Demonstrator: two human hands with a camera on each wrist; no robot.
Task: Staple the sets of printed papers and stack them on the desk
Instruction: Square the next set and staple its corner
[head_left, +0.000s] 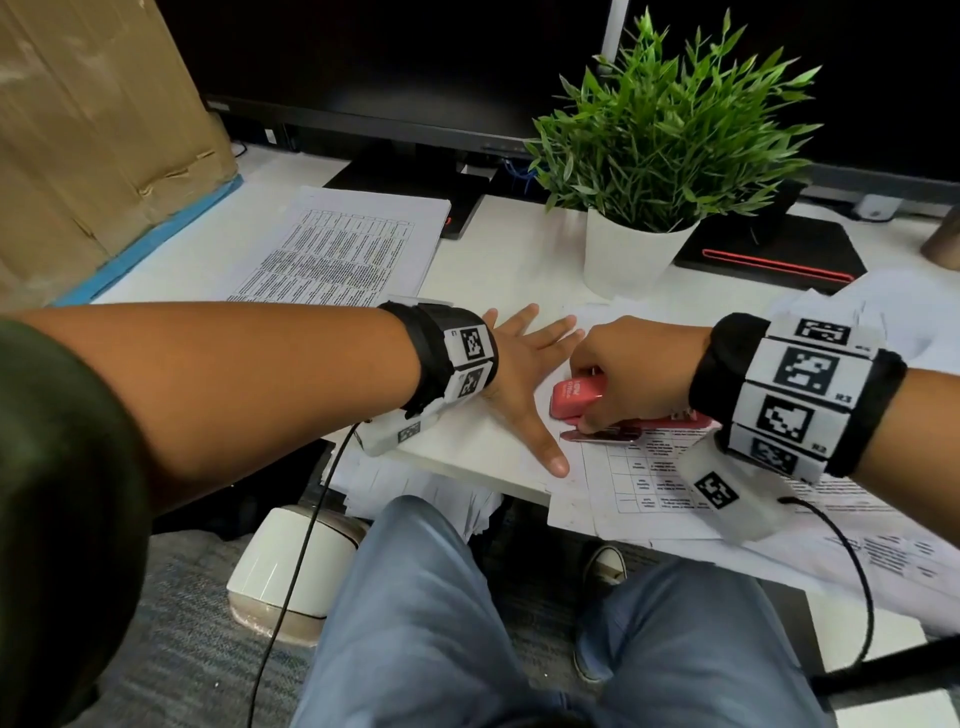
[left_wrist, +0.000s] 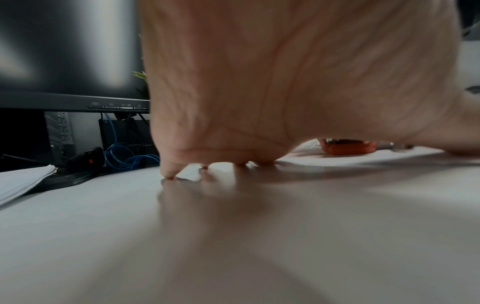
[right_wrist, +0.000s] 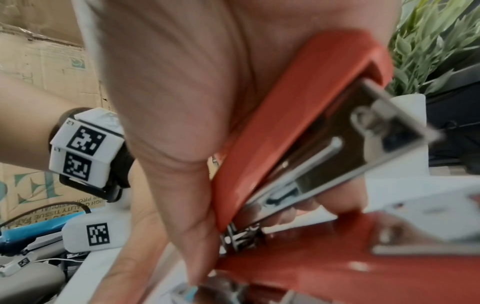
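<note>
My right hand (head_left: 623, 374) grips a red stapler (head_left: 576, 395) that lies on a printed paper set (head_left: 649, 483) at the desk's front edge. In the right wrist view my fingers (right_wrist: 182, 102) curl round the stapler's red top (right_wrist: 298, 123), which is hinged up off the red base, so the metal magazine shows. My left hand (head_left: 524, 364) lies flat on the white desk just left of the stapler, fingers spread, with the thumb touching the paper's left edge. Its palm (left_wrist: 285, 82) fills the left wrist view. A stack of printed papers (head_left: 353, 254) lies at the back left.
A potted plant (head_left: 639, 249) stands right behind the stapler. A monitor (head_left: 415, 62) and its base are at the back, with a second black base (head_left: 769, 249) to the right. More loose papers (head_left: 909, 322) pile at the right. A cardboard box (head_left: 93, 130) stands at the left.
</note>
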